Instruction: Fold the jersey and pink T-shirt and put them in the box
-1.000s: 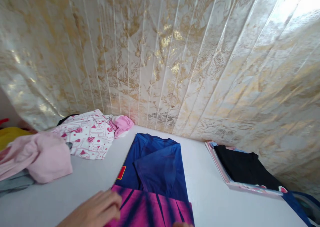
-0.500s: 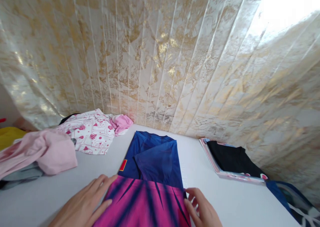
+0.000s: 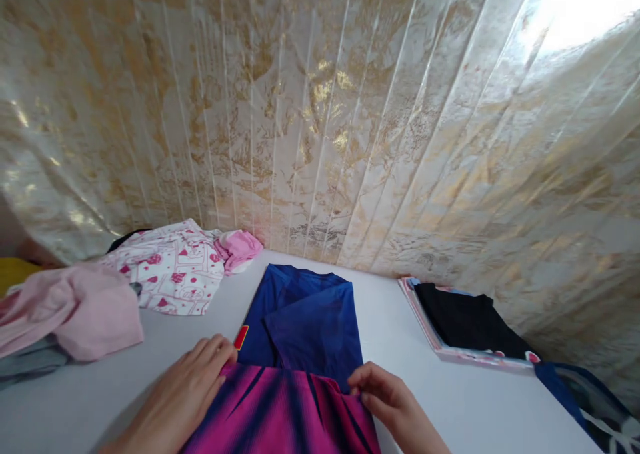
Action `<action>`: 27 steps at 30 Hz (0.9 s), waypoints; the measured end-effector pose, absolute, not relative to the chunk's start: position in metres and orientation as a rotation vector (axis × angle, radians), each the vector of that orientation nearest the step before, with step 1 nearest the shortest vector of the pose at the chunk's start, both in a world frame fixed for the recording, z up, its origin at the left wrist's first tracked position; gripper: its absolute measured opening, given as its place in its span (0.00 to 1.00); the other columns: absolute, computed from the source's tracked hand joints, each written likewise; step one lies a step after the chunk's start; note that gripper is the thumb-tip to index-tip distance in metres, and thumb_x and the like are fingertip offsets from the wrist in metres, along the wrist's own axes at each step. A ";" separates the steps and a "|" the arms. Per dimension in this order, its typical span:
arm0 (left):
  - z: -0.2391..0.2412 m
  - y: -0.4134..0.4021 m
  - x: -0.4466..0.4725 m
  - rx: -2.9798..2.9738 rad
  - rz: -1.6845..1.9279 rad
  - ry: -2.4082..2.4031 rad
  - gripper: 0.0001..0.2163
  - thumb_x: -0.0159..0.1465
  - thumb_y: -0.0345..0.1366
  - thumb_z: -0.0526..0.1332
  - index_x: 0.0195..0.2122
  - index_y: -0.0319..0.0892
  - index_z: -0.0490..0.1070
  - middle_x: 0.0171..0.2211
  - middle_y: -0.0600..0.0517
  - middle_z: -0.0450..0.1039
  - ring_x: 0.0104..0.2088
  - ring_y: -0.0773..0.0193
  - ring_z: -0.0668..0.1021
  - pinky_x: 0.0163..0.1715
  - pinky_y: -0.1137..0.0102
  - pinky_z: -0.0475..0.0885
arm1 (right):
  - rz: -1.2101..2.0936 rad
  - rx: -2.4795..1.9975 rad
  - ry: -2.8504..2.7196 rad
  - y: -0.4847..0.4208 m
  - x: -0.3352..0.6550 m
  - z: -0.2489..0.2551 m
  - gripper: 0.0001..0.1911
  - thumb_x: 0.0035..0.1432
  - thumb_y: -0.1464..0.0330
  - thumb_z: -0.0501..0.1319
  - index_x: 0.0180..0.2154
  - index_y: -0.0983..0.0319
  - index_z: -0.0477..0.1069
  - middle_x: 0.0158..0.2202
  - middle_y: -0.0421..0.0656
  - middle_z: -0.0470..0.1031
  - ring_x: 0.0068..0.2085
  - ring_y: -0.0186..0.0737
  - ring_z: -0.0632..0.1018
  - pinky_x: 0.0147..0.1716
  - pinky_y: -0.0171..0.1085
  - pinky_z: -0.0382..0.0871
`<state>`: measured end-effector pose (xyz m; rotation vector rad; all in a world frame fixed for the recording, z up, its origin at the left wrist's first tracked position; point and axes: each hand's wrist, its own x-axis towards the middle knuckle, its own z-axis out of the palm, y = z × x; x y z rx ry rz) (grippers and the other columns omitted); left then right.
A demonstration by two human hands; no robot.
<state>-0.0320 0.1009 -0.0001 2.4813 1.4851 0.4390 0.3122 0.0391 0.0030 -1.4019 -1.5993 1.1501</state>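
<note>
A folded jersey [image 3: 320, 324] lies in front of me, its far part dark blue with a red patch at the left edge. Over its near part lies a magenta section with dark blue streaks [image 3: 280, 407]. My left hand [image 3: 193, 381] is closed at the left corner of the magenta edge, fingers curled together over the cloth. At the right end of that edge, my right hand [image 3: 387, 397] pinches the fabric between thumb and fingers, and the cloth is creased there. A sleeve lies folded across the blue part.
At the left lie a pink garment [image 3: 85, 307] and a white garment with pink prints [image 3: 175, 267]. A stack of folded clothes with a black one on top [image 3: 465, 317] is at the right, near a dark blue bag-like item [image 3: 585, 401]. A gold-patterned curtain [image 3: 310, 107] hangs behind.
My right hand has moved a little left and up, pulling the right end of the magenta edge inward. My left fingers have curled in at the left corner. The view has shifted slightly.
</note>
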 end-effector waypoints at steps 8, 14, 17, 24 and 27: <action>0.022 0.115 0.050 2.589 0.354 1.077 0.17 0.62 0.22 0.48 0.43 0.45 0.72 0.41 0.50 0.76 0.42 0.57 0.76 0.44 0.63 0.66 | 0.846 -1.557 -1.866 0.036 0.313 0.006 0.19 0.53 0.76 0.48 0.40 0.58 0.73 0.38 0.42 0.77 0.41 0.40 0.76 0.42 0.36 0.66; 0.031 0.127 0.080 2.416 0.068 1.179 0.14 0.58 0.26 0.54 0.40 0.48 0.74 0.36 0.54 0.80 0.38 0.59 0.80 0.36 0.69 0.68 | 0.697 -1.455 -2.227 0.034 0.311 0.007 0.24 0.45 0.83 0.50 0.36 0.56 0.76 0.37 0.41 0.74 0.41 0.38 0.73 0.43 0.35 0.64; 0.037 0.125 0.075 2.395 0.029 1.158 0.13 0.56 0.27 0.57 0.39 0.49 0.75 0.39 0.55 0.79 0.41 0.58 0.80 0.39 0.69 0.69 | 0.638 -1.472 -2.309 0.034 0.312 0.002 0.23 0.46 0.83 0.51 0.32 0.55 0.78 0.36 0.41 0.73 0.40 0.37 0.73 0.43 0.35 0.63; 0.041 0.124 0.079 2.375 0.077 1.073 0.08 0.58 0.33 0.61 0.38 0.47 0.76 0.36 0.54 0.78 0.37 0.60 0.79 0.35 0.72 0.68 | 0.665 -1.607 -2.290 0.031 0.316 -0.001 0.23 0.38 0.82 0.53 0.33 0.55 0.75 0.42 0.41 0.73 0.42 0.40 0.72 0.43 0.36 0.63; 0.035 0.125 0.090 2.355 0.086 1.074 0.07 0.57 0.33 0.61 0.35 0.47 0.77 0.34 0.54 0.79 0.36 0.59 0.80 0.34 0.72 0.68 | 0.695 -1.595 -2.242 0.030 0.316 0.002 0.23 0.35 0.80 0.52 0.35 0.56 0.72 0.48 0.43 0.71 0.48 0.43 0.71 0.50 0.40 0.62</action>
